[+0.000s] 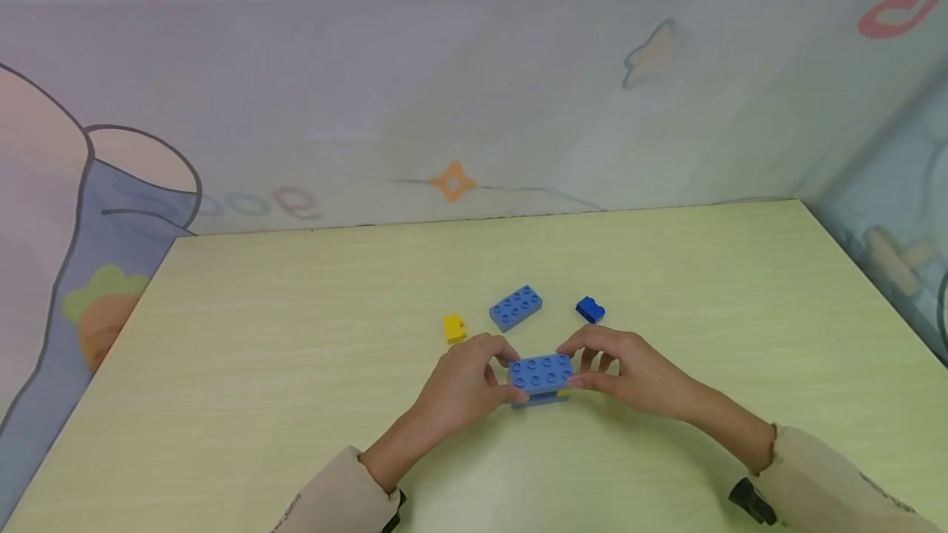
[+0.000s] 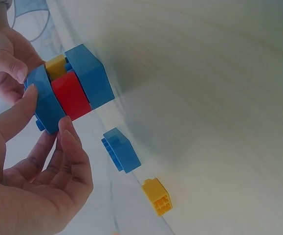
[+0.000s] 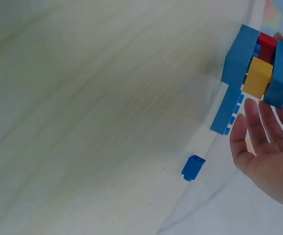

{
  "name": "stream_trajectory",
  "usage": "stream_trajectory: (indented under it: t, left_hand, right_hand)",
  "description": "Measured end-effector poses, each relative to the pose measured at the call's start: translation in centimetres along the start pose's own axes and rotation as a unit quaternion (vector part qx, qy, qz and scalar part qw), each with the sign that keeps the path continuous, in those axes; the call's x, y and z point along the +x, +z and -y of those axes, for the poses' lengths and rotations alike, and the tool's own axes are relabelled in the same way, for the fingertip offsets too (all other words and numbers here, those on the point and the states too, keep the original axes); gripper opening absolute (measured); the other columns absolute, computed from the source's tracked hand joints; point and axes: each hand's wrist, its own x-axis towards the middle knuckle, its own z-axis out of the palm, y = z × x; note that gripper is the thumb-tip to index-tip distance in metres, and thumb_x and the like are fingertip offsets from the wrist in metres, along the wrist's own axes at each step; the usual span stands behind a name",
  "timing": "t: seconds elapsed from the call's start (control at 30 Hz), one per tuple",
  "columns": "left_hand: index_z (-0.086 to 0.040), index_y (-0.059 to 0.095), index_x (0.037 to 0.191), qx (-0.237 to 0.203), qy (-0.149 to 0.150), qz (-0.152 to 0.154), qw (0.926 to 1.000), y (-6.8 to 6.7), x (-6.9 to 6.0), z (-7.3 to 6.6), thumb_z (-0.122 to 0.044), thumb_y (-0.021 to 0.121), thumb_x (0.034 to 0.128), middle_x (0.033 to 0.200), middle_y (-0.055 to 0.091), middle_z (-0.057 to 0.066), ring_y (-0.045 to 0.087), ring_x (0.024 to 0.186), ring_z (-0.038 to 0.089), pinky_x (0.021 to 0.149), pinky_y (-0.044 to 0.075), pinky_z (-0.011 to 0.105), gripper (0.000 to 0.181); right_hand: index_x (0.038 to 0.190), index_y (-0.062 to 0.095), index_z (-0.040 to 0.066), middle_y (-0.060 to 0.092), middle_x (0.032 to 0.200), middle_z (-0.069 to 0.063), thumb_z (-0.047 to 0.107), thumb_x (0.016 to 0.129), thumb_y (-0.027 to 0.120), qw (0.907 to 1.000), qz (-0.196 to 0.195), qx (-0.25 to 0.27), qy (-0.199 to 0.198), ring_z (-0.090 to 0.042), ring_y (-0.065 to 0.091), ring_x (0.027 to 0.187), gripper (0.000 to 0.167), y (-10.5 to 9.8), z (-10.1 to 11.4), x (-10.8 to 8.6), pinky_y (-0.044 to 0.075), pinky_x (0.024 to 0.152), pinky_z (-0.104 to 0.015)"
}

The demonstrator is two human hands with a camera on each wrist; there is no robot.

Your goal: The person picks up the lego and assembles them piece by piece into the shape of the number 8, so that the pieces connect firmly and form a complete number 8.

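Both hands are at a small stack of toy building bricks on the table. On top lies a light blue brick [image 1: 541, 373] with several studs. Under it, the wrist views show a red brick [image 2: 71, 96] and a yellow brick [image 3: 258, 77] side by side, on a second blue brick [image 2: 90, 76] at the bottom. My left hand [image 1: 465, 382] pinches the top brick's left end between thumb and fingers. At its right end, my right hand [image 1: 643, 375] holds the same brick with thumb and fingertips.
Just behind the stack, a loose light blue brick [image 1: 515, 308] lies on the pale table [image 1: 259, 368]. A small yellow brick [image 1: 454, 328] is to its left, a small dark blue brick [image 1: 590, 309] to its right. A printed cloth [image 1: 333, 89] hangs behind the table.
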Motion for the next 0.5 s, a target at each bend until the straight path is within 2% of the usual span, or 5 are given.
stream_trajectory:
  t: [0.37,0.5]
  left_hand:
    - [-0.006,0.064,0.100,0.005,-0.004,0.002,1.0000,0.1,0.1,-0.1,-0.018,0.077,0.0729,0.092,0.060,0.001,0.048,0.062,0.011,0.054,0.040,0.021,0.032]
    - [-0.006,0.064,0.100,0.006,-0.004,0.002,1.0000,0.2,0.1,-0.1,-0.018,0.077,0.0728,0.092,0.060,0.001,0.048,0.061,0.010,0.054,0.040,0.021,0.033]
  right_hand:
    - [0.110,0.061,0.005,0.063,0.103,-0.003,0.018,0.083,0.067,0.9998,0.020,-0.007,0.005,-0.012,0.055,0.082,0.030,-0.7,0.3,0.0,0.049,0.070,-0.026]
    - [0.110,0.062,0.004,0.063,0.103,-0.004,0.018,0.085,0.066,0.9997,0.015,-0.015,0.009,-0.012,0.055,0.084,0.029,-1.3,0.1,0.0,0.049,0.071,-0.027]
